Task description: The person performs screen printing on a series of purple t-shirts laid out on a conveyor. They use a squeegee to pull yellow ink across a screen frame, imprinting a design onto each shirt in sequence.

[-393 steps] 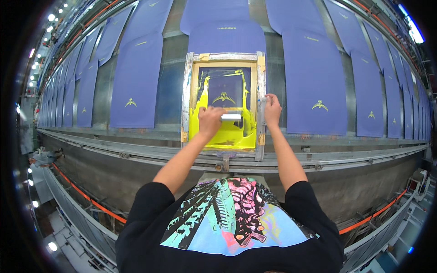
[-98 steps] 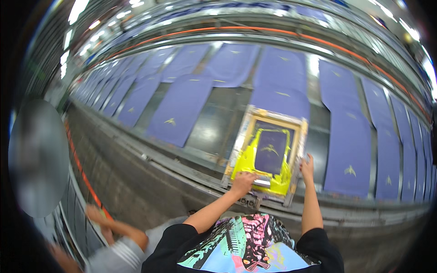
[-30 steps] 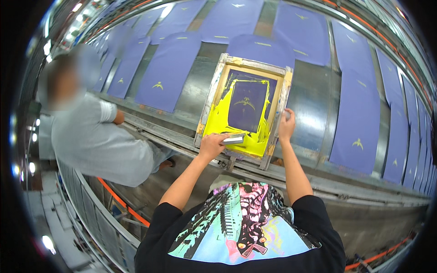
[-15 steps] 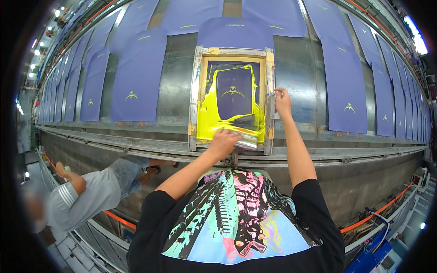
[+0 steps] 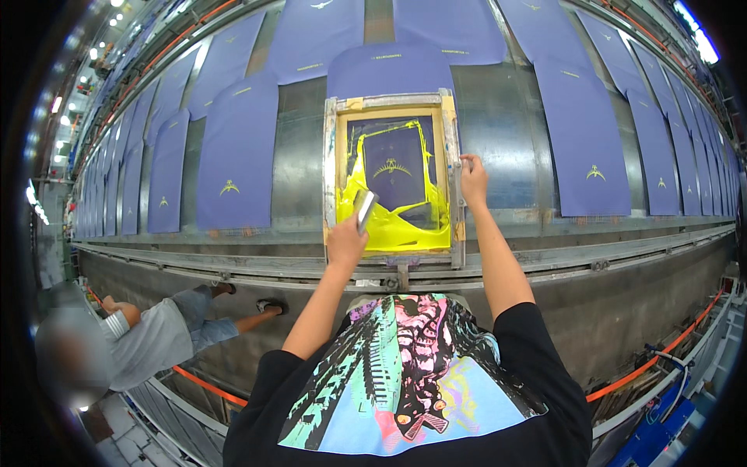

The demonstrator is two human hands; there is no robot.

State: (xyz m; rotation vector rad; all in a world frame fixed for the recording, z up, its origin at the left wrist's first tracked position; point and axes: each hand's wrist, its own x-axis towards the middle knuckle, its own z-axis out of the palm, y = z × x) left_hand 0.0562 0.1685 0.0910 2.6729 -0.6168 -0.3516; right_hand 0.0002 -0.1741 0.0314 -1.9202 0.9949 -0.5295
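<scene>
A screen printing frame (image 5: 331,175) lies over a purple-blue fabric panel (image 5: 389,71), with bright yellow ink (image 5: 408,233) smeared across the lower part of its mesh. Through the mesh shows a crest-like design (image 5: 391,168). My left hand (image 5: 346,243) is closed round a squeegee (image 5: 366,210) with a shiny metal edge, tilted over the ink at the lower left of the mesh. At the right side of the frame, my right hand (image 5: 474,180) has its fingers curled on the frame's edge; exactly what they pinch there is partly hidden.
Rows of purple-blue panels (image 5: 237,148) with yellow prints lie along the long metal table (image 5: 506,132) on both sides. A metal rail (image 5: 545,261) runs along its near edge. At the lower left a person in a grey shirt (image 5: 156,346) stands in the walkway.
My left hand has moved left with the squeegee, which has turned from lying across the near end to slanting upright. The ink is spread differently. My right hand stays at the frame's side.
</scene>
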